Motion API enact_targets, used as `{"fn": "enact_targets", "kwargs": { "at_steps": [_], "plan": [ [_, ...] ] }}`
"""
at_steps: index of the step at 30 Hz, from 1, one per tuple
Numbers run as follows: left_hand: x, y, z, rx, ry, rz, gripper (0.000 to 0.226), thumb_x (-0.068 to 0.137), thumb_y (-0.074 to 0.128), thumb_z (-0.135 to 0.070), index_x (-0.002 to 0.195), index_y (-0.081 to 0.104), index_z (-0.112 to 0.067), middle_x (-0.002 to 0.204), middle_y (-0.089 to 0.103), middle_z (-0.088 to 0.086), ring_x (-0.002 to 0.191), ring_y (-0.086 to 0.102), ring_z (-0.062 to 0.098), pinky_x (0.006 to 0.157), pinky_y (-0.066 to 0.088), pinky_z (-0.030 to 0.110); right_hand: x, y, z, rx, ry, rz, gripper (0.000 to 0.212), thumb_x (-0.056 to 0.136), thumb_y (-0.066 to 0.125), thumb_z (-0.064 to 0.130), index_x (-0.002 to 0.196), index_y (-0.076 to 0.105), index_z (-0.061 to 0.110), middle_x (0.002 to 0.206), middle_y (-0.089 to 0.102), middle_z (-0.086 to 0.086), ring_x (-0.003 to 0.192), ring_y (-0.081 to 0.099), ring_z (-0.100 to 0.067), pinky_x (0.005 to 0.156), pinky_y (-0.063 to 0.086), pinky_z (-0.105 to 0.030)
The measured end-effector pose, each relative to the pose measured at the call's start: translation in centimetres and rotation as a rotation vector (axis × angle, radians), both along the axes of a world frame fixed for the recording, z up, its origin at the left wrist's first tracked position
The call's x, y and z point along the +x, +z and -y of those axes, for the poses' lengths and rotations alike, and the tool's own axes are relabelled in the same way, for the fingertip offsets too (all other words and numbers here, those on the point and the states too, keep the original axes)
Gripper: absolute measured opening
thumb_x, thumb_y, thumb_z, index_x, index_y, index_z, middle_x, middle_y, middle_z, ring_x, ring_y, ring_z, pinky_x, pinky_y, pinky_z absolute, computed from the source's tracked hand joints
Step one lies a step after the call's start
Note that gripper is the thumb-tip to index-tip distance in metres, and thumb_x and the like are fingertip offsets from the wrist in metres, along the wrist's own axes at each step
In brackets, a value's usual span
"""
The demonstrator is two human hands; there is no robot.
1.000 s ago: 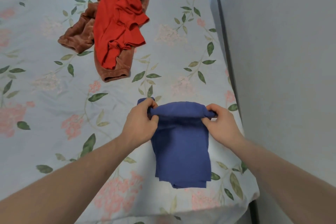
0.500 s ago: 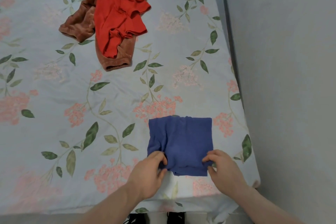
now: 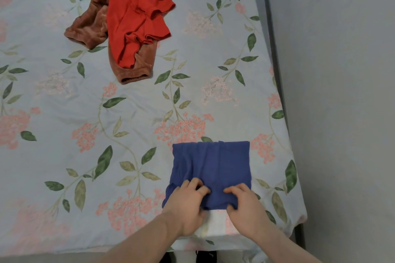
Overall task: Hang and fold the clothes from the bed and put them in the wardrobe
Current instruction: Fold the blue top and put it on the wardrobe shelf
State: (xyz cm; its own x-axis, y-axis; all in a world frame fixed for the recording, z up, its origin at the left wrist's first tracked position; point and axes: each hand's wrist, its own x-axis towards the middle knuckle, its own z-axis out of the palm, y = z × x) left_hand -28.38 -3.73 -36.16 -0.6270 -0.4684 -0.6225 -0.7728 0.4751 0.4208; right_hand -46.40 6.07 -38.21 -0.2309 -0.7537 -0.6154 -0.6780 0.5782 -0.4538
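The folded blue cloth (image 3: 210, 172) lies at 5 o'clock on the bed (image 3: 64, 156), near its edge, within easy reach. Both hands hold its near hem: the left hand (image 3: 188, 200) and right hand (image 3: 242, 203) each curl their fingers over the fabric, likely to lift the bundle whole. Red cloth (image 3: 136, 19) over brown cloth (image 3: 89, 25) waits at 12 o'clock.

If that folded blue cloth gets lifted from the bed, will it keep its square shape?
Probably not. The blue cloth looks thin and soft, wrinkling where the left hand and right hand rest on it, so it would likely sag and unfold. It seems light. On the bed sheet it should bunch rather than slide.
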Motion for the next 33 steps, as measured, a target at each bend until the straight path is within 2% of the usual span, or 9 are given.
{"fn": "enact_targets", "kwargs": {
  "at_steps": [4, 6, 8, 11, 13, 16, 23, 30, 33],
  "plan": [
    [0.0, -0.4, -0.9, 0.016, -0.027, 0.002, 0.058, 0.089, 0.053, -0.035, 0.146, 0.041, -0.035, 0.146, 0.034, -0.01, 0.126, 0.04, 0.019, 0.102, 0.038, 0.035, -0.2, -0.4, -0.1, 0.001, -0.056, 0.038, 0.043, 0.085, 0.063, 0.017, 0.126, 0.062, 0.03, 0.117, 0.051, 0.013, 0.107, 0.058, -0.013, 0.092, 0.047, -0.023],
    [0.7, -0.6, -1.2, 0.089, -0.052, 0.032, 0.061, 0.087, 0.056, -0.036, 0.146, 0.041, -0.035, 0.148, 0.032, -0.012, 0.13, 0.038, 0.018, 0.105, 0.036, 0.035, -0.3, -0.5, -0.1, 0.015, -0.059, 0.073, 0.038, 0.084, 0.064, 0.016, 0.119, 0.066, 0.032, 0.113, 0.054, 0.014, 0.102, 0.058, -0.006, 0.088, 0.042, -0.011],
    [0.8, -0.7, -0.6, 0.084, 0.157, -0.069, 0.054, 0.085, 0.057, -0.036, 0.139, 0.05, -0.035, 0.14, 0.04, -0.017, 0.127, 0.044, 0.012, 0.106, 0.036, 0.032, -0.7, -0.1, 0.6, -0.035, -0.226, 0.093, 0.032, 0.083, 0.066, 0.012, 0.105, 0.065, 0.035, 0.108, 0.058, 0.012, 0.092, 0.058, -0.001, 0.082, 0.043, -0.008],
    [0.3, -0.7, 1.3, -0.047, 0.642, -0.282, 0.045, 0.078, 0.063, -0.031, 0.122, 0.059, -0.03, 0.123, 0.048, -0.015, 0.11, 0.052, 0.008, 0.096, 0.044, 0.028, -2.1, 0.0, 2.3, -0.157, -0.588, 0.079, 0.035, 0.085, 0.072, 0.015, 0.113, 0.059, 0.03, 0.115, 0.057, 0.008, 0.097, 0.057, -0.005, 0.088, 0.051, -0.028],
    [0.2, -0.9, 2.9, -0.13, 0.869, -0.258, 0.049, 0.077, 0.07, -0.027, 0.124, 0.056, -0.023, 0.125, 0.049, -0.008, 0.106, 0.048, 0.01, 0.09, 0.042, 0.027, -3.1, -0.1, 3.6, -0.111, -0.729, 0.1, 0.054, 0.086, 0.077, 0.024, 0.132, 0.05, 0.025, 0.126, 0.051, 0.006, 0.11, 0.055, -0.016, 0.095, 0.052, -0.041],
    [0.6, -1.6, 4.9, 0.037, 1.087, -0.095, 0.071, 0.076, 0.079, -0.033, 0.137, 0.046, -0.016, 0.131, 0.05, -0.001, 0.116, 0.053, 0.02, 0.095, 0.047, 0.035, -4.4, -0.4, 5.1, -0.025, -0.83, 0.19, 0.073, 0.084, 0.081, 0.033, 0.145, 0.041, 0.022, 0.131, 0.05, 0.0, 0.115, 0.055, -0.023, 0.096, 0.052, -0.046],
    [1.7, -2.6, 7.3, 0.523, 1.176, -0.103, 0.049, 0.077, 0.086, -0.035, 0.11, 0.057, -0.015, 0.108, 0.067, 0.001, 0.094, 0.068, 0.019, 0.075, 0.055, 0.032, -5.5, -0.4, 6.5, 0.086, -0.892, 0.536, 0.07, 0.087, 0.08, 0.032, 0.14, 0.034, 0.033, 0.125, 0.059, 0.003, 0.102, 0.064, -0.016, 0.066, 0.05, -0.031],
    [1.3, -2.4, 6.4, 0.641, 1.191, -0.147, 0.024, 0.091, 0.072, -0.023, 0.114, 0.067, -0.018, 0.109, 0.074, -0.001, 0.094, 0.071, 0.015, 0.07, 0.054, 0.024, -4.9, -0.9, 5.8, 0.066, -0.811, 0.511, 0.059, 0.088, 0.079, 0.029, 0.136, 0.044, 0.032, 0.126, 0.063, 0.002, 0.103, 0.067, -0.02, 0.076, 0.056, -0.035],
    [1.0, -2.0, 6.1, 0.75, 1.258, -0.189, 0.024, 0.095, 0.068, -0.018, 0.119, 0.065, -0.017, 0.111, 0.074, 0.0, 0.095, 0.072, 0.016, 0.068, 0.055, 0.024, -4.9, -1.0, 5.7, 0.076, -0.808, 0.535, 0.051, 0.09, 0.076, 0.028, 0.132, 0.048, 0.032, 0.127, 0.063, 0.004, 0.107, 0.066, -0.022, 0.088, 0.057, -0.044]
  ]
}}
